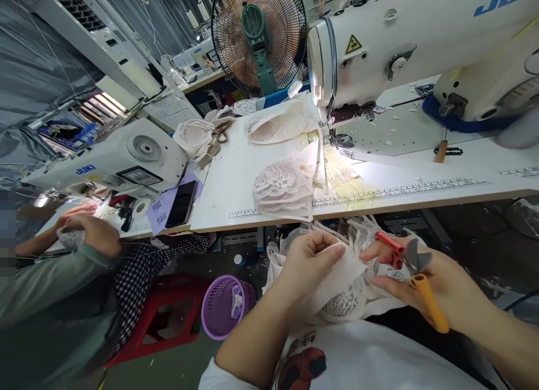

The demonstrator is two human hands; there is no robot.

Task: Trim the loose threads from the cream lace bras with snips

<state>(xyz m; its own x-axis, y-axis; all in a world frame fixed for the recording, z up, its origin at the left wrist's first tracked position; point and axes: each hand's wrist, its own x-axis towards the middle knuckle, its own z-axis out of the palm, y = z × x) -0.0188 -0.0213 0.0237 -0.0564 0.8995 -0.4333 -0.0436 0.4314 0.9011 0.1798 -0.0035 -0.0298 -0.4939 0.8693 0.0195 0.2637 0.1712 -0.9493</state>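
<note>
My left hand [309,264] is closed, thumb against curled fingers, pinching the edge of a white lace bra [347,297] above my lap. My right hand [442,283] is wrapped round a pair of thread snips [416,258] with grey blades, a red handle part and an orange one. Its thumb and fingertips reach toward the right side of the bra; whether they grip the cloth I cannot tell. More lace bras [275,261] are bunched behind my hands, below the table edge. On the table, a lace bra cup [280,185] lies near the front edge.
A sewing machine [379,53] stands at the right, with an orange-handled tool [441,150] on its table [223,182]. Further left are a phone [182,203], another sewing machine [122,154] and a co-worker's hand [92,233]. A purple basket [219,308] and red stool [168,306] stand below.
</note>
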